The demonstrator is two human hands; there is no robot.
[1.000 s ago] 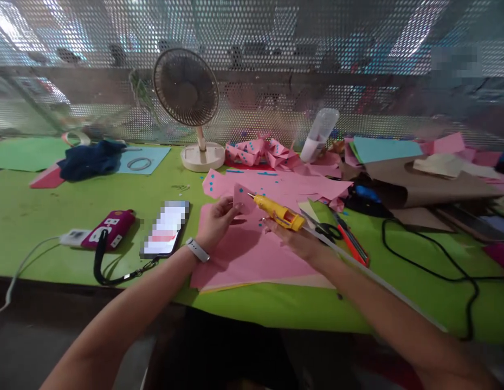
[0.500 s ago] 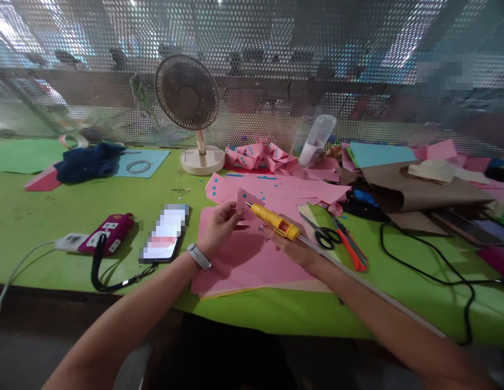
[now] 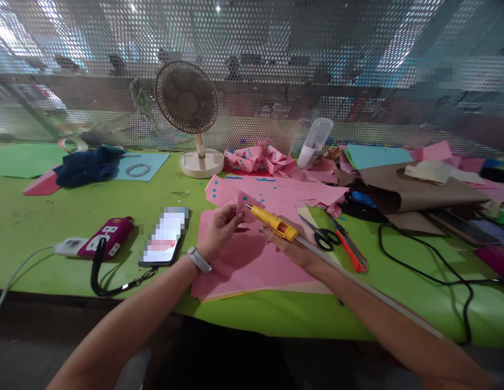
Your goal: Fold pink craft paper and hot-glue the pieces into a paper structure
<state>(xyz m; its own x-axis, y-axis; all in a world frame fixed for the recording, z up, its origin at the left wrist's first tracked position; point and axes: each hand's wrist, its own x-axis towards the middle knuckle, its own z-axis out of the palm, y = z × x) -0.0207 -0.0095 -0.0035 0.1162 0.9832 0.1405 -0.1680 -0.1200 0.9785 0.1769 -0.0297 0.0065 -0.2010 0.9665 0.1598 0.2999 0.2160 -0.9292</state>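
Between the fingers of my left hand (image 3: 223,230) is a small folded piece of pink paper (image 3: 244,201) with blue marks, held upright. My right hand (image 3: 290,246) is wrapped round a yellow glue gun (image 3: 274,221), a long clear glue stick (image 3: 357,279) trailing from its back end along my forearm. The nozzle points left and meets the pink piece, or nearly so; whether they touch I cannot tell. Beneath both hands lie stacked pink sheets (image 3: 236,273). A larger pink cutout (image 3: 276,187) with blue dots lies just beyond.
Right of my hands are black scissors (image 3: 327,238) and a red cutter knife (image 3: 351,249). A phone (image 3: 165,235) and a magenta power bank (image 3: 111,238) lie left. A fan (image 3: 201,163), folded pink shapes (image 3: 260,158) and a clear bottle (image 3: 315,143) stand behind. A black cable (image 3: 418,262) curls at right.
Almost nothing differs. Both hands keep their hold, and the glue gun stays with its nozzle at the pink piece; the whole view has shifted very slightly.
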